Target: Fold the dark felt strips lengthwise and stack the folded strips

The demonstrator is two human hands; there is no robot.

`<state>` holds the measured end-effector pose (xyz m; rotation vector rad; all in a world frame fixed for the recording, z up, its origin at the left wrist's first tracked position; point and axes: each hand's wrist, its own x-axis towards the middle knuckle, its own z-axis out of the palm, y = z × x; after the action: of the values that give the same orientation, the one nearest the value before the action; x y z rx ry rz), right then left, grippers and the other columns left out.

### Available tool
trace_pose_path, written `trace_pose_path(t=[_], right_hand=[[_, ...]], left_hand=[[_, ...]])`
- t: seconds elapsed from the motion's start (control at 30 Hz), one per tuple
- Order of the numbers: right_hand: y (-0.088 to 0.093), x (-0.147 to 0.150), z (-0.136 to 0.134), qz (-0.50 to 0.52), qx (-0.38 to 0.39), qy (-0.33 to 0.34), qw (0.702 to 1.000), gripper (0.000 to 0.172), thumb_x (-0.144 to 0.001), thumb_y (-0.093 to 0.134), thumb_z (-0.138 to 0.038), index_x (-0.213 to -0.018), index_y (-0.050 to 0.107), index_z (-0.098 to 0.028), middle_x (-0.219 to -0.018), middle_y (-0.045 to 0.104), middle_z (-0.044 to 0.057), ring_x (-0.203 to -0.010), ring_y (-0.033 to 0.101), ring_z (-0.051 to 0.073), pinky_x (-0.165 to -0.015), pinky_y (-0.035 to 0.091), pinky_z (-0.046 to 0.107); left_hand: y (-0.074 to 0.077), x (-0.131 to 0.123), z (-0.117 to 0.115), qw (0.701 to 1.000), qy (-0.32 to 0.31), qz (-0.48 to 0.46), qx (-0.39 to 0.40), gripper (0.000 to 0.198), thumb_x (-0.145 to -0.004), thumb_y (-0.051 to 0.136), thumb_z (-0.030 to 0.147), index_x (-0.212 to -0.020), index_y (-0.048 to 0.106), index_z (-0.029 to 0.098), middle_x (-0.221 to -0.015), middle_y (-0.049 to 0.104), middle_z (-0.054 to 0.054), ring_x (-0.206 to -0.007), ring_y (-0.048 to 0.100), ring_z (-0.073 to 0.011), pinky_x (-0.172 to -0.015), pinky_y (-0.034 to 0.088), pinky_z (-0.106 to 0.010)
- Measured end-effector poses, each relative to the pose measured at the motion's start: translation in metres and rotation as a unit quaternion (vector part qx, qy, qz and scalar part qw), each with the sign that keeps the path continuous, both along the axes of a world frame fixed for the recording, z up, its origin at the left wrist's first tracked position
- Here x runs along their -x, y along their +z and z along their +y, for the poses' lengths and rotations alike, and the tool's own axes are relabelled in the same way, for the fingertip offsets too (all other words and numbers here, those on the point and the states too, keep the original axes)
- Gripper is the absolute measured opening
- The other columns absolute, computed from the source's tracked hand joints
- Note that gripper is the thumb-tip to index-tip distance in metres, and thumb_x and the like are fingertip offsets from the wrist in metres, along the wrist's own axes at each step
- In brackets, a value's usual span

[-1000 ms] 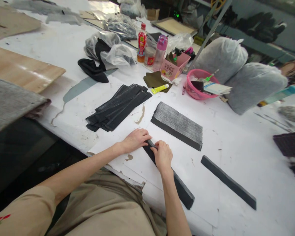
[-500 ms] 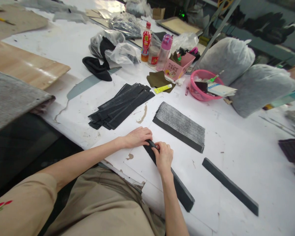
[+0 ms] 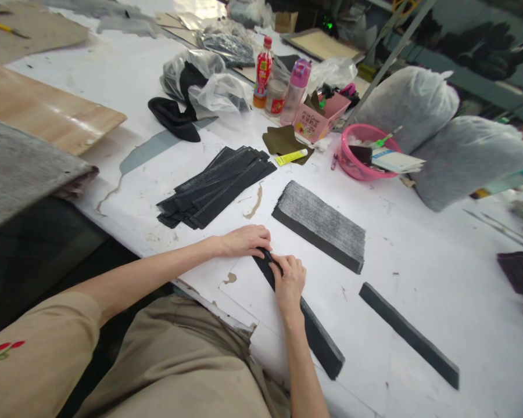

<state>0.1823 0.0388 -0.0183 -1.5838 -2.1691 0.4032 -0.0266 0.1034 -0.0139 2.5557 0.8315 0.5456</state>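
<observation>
A long black fabric strip (image 3: 321, 339) lies slantwise on the white table, close to my body. At its far end my left hand (image 3: 247, 239) presses and pinches the strip's edge. Just beside it, my right hand (image 3: 290, 277) grips the same strip between thumb and fingers, and its wrist covers the strip's middle. Between the two hands a bit of the black material is raised or folded. Beyond them rests a neat block of stacked strips (image 3: 320, 223) with a greyish top. To the right is a separate narrow dark stack (image 3: 409, 334).
A loose heap of black strips (image 3: 215, 186) lies to the left. Farther back are a yellow tube (image 3: 292, 157), a red-labelled bottle (image 3: 262, 72), a pink-lidded bottle (image 3: 295, 93), a pink box (image 3: 322, 119) and a pink basin (image 3: 361, 165). Stuffed white bags (image 3: 475, 157) stand at the right.
My right hand has shifted slightly toward my left hand on the strip. The view has moved a little; the other things lie as before.
</observation>
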Motion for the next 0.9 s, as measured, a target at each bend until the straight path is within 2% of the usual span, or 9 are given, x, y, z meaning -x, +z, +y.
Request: trace_pose_path(t=[0.27, 0.57, 0.77, 0.83, 0.9], right_hand=[[-0.001, 0.001, -0.001, -0.021, -0.018, 0.015, 1.000, 0.016, -0.090, 0.062, -0.023, -0.104, 0.069, -0.027, -0.087, 0.060, 0.001, -0.087, 0.046, 0.019, -0.077, 0.029, 0.031], [0.005, 0.002, 0.000, -0.037, 0.017, 0.015, 0.999, 0.017, -0.091, 0.060, -0.023, -0.105, 0.068, -0.027, -0.090, 0.061, 0.002, -0.090, 0.047, 0.019, -0.081, 0.031, 0.031], [0.011, 0.005, -0.002, -0.023, 0.045, -0.006, 0.999, 0.026, -0.087, 0.066, -0.019, -0.110, 0.065, -0.030, -0.092, 0.061, 0.002, -0.091, 0.050, 0.020, -0.082, 0.035, 0.033], [0.004, 0.006, -0.005, -0.013, 0.028, -0.021, 0.999, 0.027, -0.081, 0.072, -0.018, -0.104, 0.067, -0.033, -0.088, 0.060, 0.000, -0.089, 0.051, 0.019, -0.080, 0.036, 0.033], [-0.011, 0.005, -0.005, -0.006, 0.000, -0.034, 0.999, 0.029, -0.077, 0.076, -0.021, -0.100, 0.067, -0.035, -0.085, 0.060, -0.001, -0.086, 0.052, 0.019, -0.077, 0.037, 0.034]], left_hand=[[-0.010, 0.005, 0.001, 0.999, -0.019, -0.017, -0.021, 0.023, -0.090, 0.058, 0.036, -0.098, 0.069, 0.018, -0.096, 0.063, -0.010, -0.091, 0.054, -0.0194, -0.082, 0.041, -0.031], [-0.005, 0.005, -0.002, 1.000, -0.015, 0.012, 0.012, 0.025, -0.092, 0.054, 0.037, -0.102, 0.069, 0.020, -0.099, 0.063, -0.010, -0.093, 0.054, -0.0194, -0.085, 0.042, -0.032], [-0.001, 0.003, -0.007, 1.000, -0.001, -0.013, 0.005, 0.017, -0.092, 0.055, 0.029, -0.089, 0.068, 0.020, -0.092, 0.063, -0.007, -0.088, 0.055, -0.0169, -0.080, 0.043, -0.027], [-0.005, 0.000, -0.010, 0.999, 0.007, -0.038, -0.005, 0.010, -0.089, 0.058, 0.024, -0.088, 0.068, 0.022, -0.088, 0.064, -0.004, -0.084, 0.056, -0.0158, -0.077, 0.043, -0.025], [-0.015, -0.004, -0.009, 0.997, 0.020, -0.069, -0.020, 0.014, -0.084, 0.059, 0.017, -0.087, 0.068, 0.026, -0.086, 0.065, -0.001, -0.080, 0.058, -0.0145, -0.075, 0.044, -0.023]])
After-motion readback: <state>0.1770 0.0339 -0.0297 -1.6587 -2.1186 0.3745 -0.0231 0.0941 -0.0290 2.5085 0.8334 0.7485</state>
